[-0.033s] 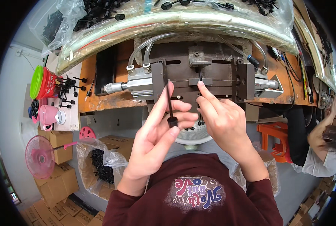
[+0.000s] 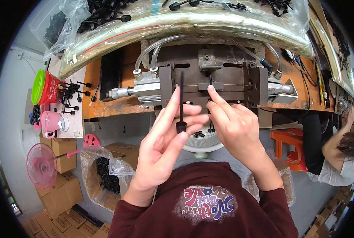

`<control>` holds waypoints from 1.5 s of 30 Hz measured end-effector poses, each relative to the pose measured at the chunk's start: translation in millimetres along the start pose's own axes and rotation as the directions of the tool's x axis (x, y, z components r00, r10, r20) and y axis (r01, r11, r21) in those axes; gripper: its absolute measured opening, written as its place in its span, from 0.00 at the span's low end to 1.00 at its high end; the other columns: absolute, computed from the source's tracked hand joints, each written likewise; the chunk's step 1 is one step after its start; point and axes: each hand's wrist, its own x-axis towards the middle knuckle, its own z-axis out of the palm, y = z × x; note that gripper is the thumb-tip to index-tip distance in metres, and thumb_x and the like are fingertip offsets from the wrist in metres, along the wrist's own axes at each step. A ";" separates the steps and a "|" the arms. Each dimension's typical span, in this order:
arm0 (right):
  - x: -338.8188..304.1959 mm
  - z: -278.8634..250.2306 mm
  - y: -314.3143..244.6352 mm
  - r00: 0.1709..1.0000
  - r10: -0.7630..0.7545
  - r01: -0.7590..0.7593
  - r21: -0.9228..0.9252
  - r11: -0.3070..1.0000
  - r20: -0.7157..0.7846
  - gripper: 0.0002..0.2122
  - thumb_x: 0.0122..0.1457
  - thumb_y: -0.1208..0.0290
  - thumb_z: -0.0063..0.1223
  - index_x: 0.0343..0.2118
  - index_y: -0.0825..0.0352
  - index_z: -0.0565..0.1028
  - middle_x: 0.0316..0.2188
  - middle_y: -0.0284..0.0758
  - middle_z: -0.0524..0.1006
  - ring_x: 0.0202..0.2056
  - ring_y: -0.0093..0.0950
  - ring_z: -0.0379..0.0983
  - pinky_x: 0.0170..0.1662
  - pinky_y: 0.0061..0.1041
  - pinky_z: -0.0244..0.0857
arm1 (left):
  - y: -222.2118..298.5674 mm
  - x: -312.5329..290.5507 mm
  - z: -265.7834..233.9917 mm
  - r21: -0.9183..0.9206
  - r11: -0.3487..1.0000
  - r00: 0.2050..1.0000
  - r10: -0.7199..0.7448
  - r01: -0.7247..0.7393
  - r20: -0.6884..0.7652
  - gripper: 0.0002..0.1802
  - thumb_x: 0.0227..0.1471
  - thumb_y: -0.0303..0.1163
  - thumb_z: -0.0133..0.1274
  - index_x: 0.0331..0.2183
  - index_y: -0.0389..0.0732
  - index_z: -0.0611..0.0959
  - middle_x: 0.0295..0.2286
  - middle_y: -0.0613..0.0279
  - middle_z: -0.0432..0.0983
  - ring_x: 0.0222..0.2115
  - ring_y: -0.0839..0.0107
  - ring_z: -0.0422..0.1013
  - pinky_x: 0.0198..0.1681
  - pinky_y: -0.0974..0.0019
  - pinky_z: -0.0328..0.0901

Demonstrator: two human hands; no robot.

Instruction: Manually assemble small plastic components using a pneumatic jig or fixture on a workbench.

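A thin black plastic rod with a ribbed knob (image 2: 181,126) at its lower end is held in my left hand (image 2: 161,146), between the thumb and fingers, pointing away from me. My right hand (image 2: 234,129) rests over the front of a dark metal clamping fixture (image 2: 232,75). Its index fingertip touches the near end of another black rod (image 2: 210,77), which lies in the small central block (image 2: 204,86). The other right fingers are curled, and whether they hold anything is hidden.
Two air cylinders (image 2: 147,88) (image 2: 278,88) with clear hoses flank the fixture. Behind it lies a plastic-wrapped roll (image 2: 193,20) with black parts beyond. A white basket (image 2: 204,144) sits below the bench edge. A pink cup (image 2: 51,121) and red tub (image 2: 50,87) stand left; another person (image 2: 341,158) sits right.
The black rod in my left hand has swung more upright, its thin end now farther from me and slightly right. My right hand is unmoved.
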 end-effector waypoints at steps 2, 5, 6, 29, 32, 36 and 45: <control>1.2 -2.9 -1.0 0.999 0.023 -0.022 -0.010 1.000 0.029 0.10 0.44 0.76 0.57 0.32 0.69 0.75 0.47 0.44 0.78 0.18 0.24 0.72 0.27 0.22 0.67 | -3.6 -0.6 -4.8 0.108 0.988 0.994 0.110 -0.111 0.009 0.32 0.53 0.13 0.46 0.60 0.26 0.61 0.52 0.42 0.67 0.49 0.56 0.72 0.52 0.60 0.68; 5.0 -5.3 -3.4 0.992 0.090 -0.089 -0.009 0.996 0.085 0.11 0.46 0.74 0.63 0.34 0.65 0.76 0.48 0.37 0.78 0.18 0.28 0.71 0.26 0.25 0.68 | 2.0 3.4 -4.0 0.183 0.973 0.985 0.154 -0.137 -0.079 0.25 0.48 0.11 0.56 0.50 0.27 0.77 0.44 0.50 0.75 0.39 0.65 0.78 0.41 0.69 0.73; 6.1 -7.7 -2.6 0.993 0.059 -0.058 -0.019 0.998 0.099 0.10 0.45 0.75 0.61 0.32 0.66 0.75 0.47 0.39 0.78 0.18 0.27 0.72 0.26 0.24 0.68 | 1.3 3.3 -8.0 0.296 0.932 0.973 0.229 -0.208 -0.039 0.24 0.45 0.12 0.59 0.48 0.29 0.79 0.44 0.50 0.75 0.37 0.67 0.77 0.40 0.70 0.73; 217.3 -50.1 101.7 0.891 0.023 0.159 -0.359 0.920 0.453 0.11 0.49 0.78 0.54 0.38 0.68 0.77 0.35 0.45 0.79 0.41 0.43 0.76 0.44 0.38 0.71 | -48.2 40.5 11.7 0.870 -0.088 0.791 0.379 -0.485 0.480 0.14 0.36 0.26 0.64 0.31 0.36 0.83 0.46 0.53 0.78 0.27 0.68 0.76 0.32 0.68 0.69; 202.5 -61.4 114.4 0.921 -0.063 0.194 -0.312 0.930 0.385 0.08 0.49 0.76 0.54 0.32 0.71 0.78 0.30 0.47 0.79 0.36 0.44 0.77 0.42 0.39 0.70 | -48.1 40.9 11.8 0.876 -0.126 0.797 0.372 -0.465 0.477 0.14 0.36 0.27 0.64 0.31 0.36 0.83 0.45 0.52 0.78 0.25 0.69 0.75 0.31 0.69 0.68; 192.7 -76.3 113.2 0.943 0.021 0.086 -0.304 0.949 0.332 0.06 0.48 0.76 0.56 0.27 0.74 0.77 0.28 0.47 0.78 0.33 0.41 0.77 0.39 0.37 0.70 | -52.1 37.7 12.9 0.873 -0.190 0.791 0.370 -0.449 0.488 0.14 0.36 0.27 0.64 0.31 0.36 0.83 0.45 0.52 0.78 0.22 0.70 0.74 0.29 0.70 0.67; 139.1 -105.3 128.4 0.984 0.176 -0.162 0.251 0.954 -0.034 0.11 0.55 0.68 0.59 0.36 0.69 0.76 0.25 0.36 0.78 0.28 0.26 0.76 0.31 0.24 0.67 | -46.9 46.3 8.7 0.868 -0.131 0.807 0.324 -0.478 0.494 0.13 0.38 0.30 0.65 0.32 0.41 0.84 0.45 0.57 0.79 0.17 0.72 0.71 0.24 0.71 0.65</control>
